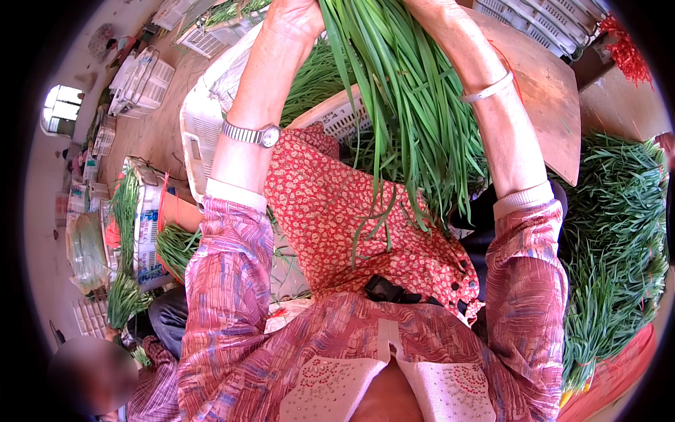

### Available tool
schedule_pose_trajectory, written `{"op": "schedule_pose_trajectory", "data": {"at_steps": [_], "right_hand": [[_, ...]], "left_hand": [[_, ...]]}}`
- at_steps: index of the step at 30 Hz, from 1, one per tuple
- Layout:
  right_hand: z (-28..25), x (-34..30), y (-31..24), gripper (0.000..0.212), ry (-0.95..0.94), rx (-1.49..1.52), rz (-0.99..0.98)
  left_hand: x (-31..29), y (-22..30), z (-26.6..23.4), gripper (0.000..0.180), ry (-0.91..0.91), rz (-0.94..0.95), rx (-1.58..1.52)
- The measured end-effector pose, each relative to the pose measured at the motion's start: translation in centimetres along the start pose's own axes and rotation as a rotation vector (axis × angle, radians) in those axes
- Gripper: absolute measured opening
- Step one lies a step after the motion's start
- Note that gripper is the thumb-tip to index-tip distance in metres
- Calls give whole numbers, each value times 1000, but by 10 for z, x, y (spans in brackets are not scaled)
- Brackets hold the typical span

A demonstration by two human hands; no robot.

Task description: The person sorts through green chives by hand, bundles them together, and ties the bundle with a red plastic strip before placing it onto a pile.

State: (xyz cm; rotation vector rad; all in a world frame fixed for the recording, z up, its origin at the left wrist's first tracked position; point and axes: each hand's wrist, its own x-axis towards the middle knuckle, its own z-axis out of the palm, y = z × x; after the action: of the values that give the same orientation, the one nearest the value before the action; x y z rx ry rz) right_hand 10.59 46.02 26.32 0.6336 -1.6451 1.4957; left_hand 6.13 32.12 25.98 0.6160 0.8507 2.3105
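Observation:
A large bunch of long, flat green chives (401,91) hangs between my raised arms, its leaf tips drooping over my red floral apron (337,204). My left hand (297,15) is closed at the bunch's upper left side, partly cut off by the top edge. On the other side, my right hand (430,5) grips the bunch, with its fingers mostly out of the picture. Beneath the leaves stands a white plastic crate (330,116) with more chives (320,81) lying beside it.
A wooden board (541,84) lies at right, beyond my right forearm. Piled bunches of chives (612,232) fill the right side. White crates (144,81) stand at left, near an orange bucket (179,211). Another person (158,383) sits at lower left. Stacked crates (541,24) stand at upper right.

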Motion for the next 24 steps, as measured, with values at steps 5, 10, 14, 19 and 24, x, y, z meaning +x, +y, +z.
{"op": "schedule_pose_trajectory", "data": {"at_steps": [5, 10, 14, 19, 24], "right_hand": [[-2, 1, -1, 39, -141, -100, 6], [-21, 6, 29, 50, -334, -429, 97], [-19, -3, 51, 50, -70, -356, -22], [-28, -44, -39, 32, 18, -289, -10], [-25, -85, -79, 27, -167, -653, -162]], "left_hand": [[-9, 5, -2, 20, 48, -30, 83], [-7, -5, 0, 24, 112, -70, 173], [2, -12, 2, 22, 133, -47, 193], [9, 16, -26, 19, 171, -48, 201], [27, 50, -32, 15, 186, -36, 290]]}}
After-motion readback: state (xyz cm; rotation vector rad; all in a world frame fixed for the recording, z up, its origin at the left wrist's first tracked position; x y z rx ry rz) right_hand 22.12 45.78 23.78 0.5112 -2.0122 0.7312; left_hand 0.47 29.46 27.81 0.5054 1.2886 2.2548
